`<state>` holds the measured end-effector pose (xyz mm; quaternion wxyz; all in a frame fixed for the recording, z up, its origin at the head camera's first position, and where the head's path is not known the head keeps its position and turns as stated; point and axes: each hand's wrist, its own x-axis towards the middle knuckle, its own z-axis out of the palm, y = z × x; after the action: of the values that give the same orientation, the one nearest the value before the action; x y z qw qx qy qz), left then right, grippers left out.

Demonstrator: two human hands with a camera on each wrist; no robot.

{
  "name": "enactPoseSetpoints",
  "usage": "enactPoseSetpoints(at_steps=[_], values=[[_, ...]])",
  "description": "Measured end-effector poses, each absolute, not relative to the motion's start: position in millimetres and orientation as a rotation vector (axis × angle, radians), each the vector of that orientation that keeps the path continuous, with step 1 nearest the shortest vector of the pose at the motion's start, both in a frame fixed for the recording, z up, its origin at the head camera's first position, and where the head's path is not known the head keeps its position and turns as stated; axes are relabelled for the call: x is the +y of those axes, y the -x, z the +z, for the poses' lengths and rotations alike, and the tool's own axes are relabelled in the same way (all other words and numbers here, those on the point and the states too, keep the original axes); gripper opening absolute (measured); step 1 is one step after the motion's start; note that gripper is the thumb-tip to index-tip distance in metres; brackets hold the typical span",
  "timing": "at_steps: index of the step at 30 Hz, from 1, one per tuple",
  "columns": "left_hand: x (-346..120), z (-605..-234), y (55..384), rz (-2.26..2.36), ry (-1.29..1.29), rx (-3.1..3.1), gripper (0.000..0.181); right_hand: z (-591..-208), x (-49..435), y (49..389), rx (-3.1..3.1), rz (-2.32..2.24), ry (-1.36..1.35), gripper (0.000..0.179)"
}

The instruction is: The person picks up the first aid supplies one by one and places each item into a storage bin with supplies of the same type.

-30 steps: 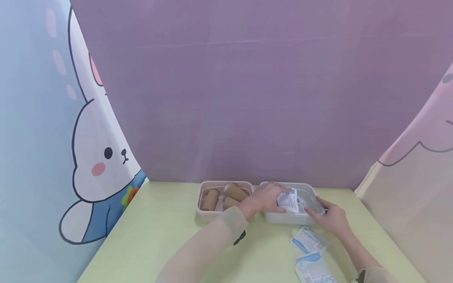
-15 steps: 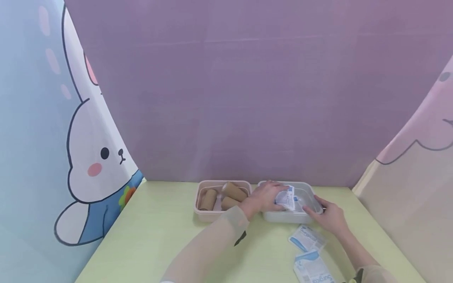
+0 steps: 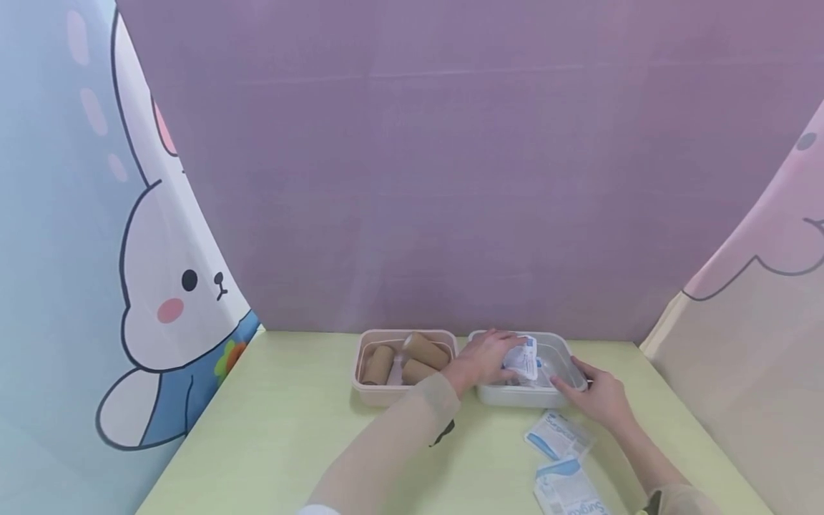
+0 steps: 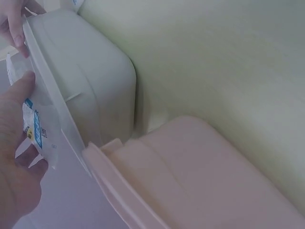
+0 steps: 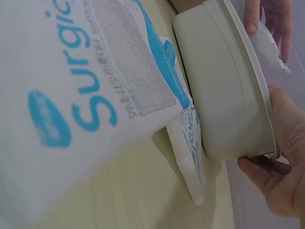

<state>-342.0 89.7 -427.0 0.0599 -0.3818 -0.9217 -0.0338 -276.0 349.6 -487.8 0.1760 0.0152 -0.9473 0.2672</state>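
Purple cloth [image 3: 412,179] hangs behind; pale yellow-green table [image 3: 309,429] in front, smooth-looking, so a bumped tub would probably slide.

White plastic tub [image 3: 524,398] stands to the person's right, pink plastic tub [image 3: 381,395] just beside it. Main hazard, as judged: a hard pull on the white rim could tip that tub or shove it against its neighbour.

Right hand [image 3: 604,398] grips the white tub's right end, thumb over the rim, fingers bent beneath its lip. Steadying, it seems; uneven pressure there could lever the opposite end up.

Left hand [image 3: 484,357] reaches over the white tub's left side, thumb and fingers parted only by the clear-film packet [image 3: 526,356] pinched between them. That wrist could catch the rim on the way in or out.

Brown rolls [image 3: 378,365], three visible, lie in the pink tub beside the left forearm; a low sweep of the sleeve might knock them.

Two "Surgical" packets [image 3: 569,488] lie near the white tub's front, one close to the other; the right forearm could drag them.

Held packet is at the tub's mouth. Slick film might slip if the pinch loosens. More blue print shows below it; whether that is a second packet, hard to say.
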Motion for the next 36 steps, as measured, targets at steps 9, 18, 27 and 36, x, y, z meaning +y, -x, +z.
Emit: enactPoseSetpoints(at_steps=[9,18,27,36], values=[[97.3,-435.4,342.5,-0.052,1.165,-2.751,0.075,-487.8,348.6,275.3,-2.665,0.781,-0.046,0.074],[96.8,-437.7,339.9,-0.108,1.156,-2.738,0.073,-488.3,348.2,274.8,-2.668,0.769,-0.048,0.073],[97.1,-426.7,331.6,-0.151,1.205,-2.684,0.073,-485.6,347.9,272.9,-2.677,0.767,-0.048,0.075],[107.1,-413.3,296.0,-0.253,1.351,-2.546,0.070,-485.0,349.1,273.6,-2.646,0.774,-0.085,0.073]])
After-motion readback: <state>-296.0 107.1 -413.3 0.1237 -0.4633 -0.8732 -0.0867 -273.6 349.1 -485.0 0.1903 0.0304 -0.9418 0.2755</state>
